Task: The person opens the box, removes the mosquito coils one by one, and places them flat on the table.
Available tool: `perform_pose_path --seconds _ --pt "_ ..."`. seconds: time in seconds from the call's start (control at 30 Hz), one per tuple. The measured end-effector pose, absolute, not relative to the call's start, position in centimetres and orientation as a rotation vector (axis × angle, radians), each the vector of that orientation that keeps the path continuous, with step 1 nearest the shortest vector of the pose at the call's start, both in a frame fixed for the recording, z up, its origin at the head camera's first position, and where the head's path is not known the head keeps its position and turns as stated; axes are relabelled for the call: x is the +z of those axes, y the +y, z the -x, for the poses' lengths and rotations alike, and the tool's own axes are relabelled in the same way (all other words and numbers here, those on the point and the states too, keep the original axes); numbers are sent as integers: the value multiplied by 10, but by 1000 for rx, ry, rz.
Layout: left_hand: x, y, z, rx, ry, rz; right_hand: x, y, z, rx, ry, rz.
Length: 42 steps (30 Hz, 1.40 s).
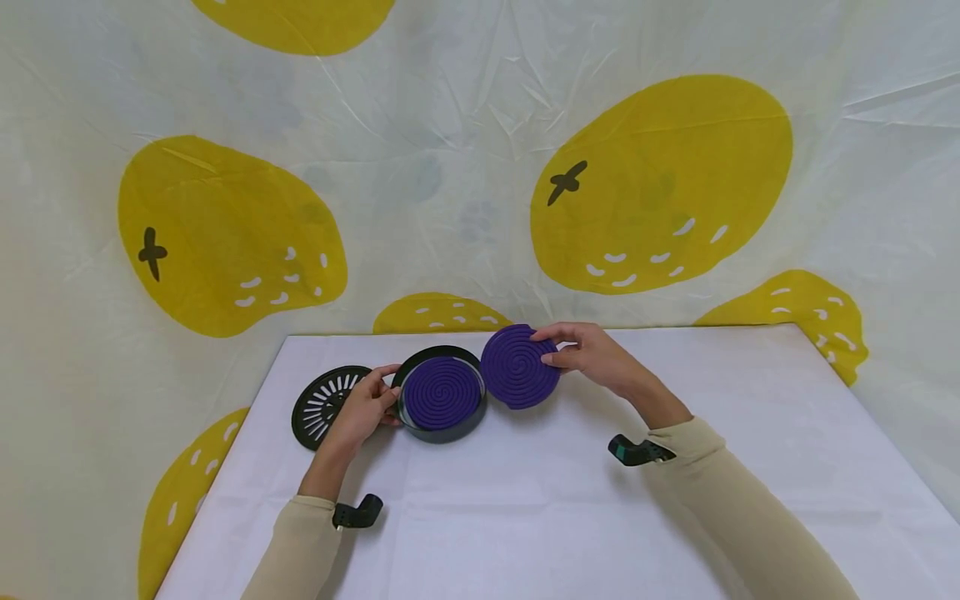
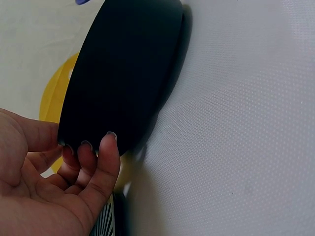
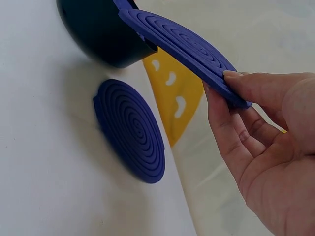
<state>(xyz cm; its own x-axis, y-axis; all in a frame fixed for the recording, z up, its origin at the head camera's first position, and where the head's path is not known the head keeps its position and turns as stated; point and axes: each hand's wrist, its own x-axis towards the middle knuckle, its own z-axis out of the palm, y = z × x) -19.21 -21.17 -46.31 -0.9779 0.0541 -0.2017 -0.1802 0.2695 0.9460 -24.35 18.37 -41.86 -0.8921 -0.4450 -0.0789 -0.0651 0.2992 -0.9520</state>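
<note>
My left hand (image 1: 365,410) grips the left side of a round black container (image 1: 442,434), thumb at its rim and fingers on its outer wall. A purple spiral-grooved coaster (image 1: 442,393) shows inside the container, facing up. Just to the right, my right hand (image 1: 588,354) pinches a matching coaster (image 3: 184,44) by its edge, thumb on top and fingers beneath. That coaster is raised and tilted, its far edge overlapping the container's rim in the right wrist view. Below it, another purple coaster (image 3: 133,130) lies on the table, hidden behind the held one in the head view.
A black slotted round lid (image 1: 315,408) lies left of the container, partly behind my left hand. Everything is on a white-covered table (image 1: 510,517), near its back edge. Behind hangs a pale curtain (image 1: 450,167) with big yellow fruit prints.
</note>
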Motion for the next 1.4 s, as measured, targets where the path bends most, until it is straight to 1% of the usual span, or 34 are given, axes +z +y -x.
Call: perform_pose_path --seconds 1.4 --pt "-468 -213 192 1782 2349 128 -436 222 245 -1617 2289 361"
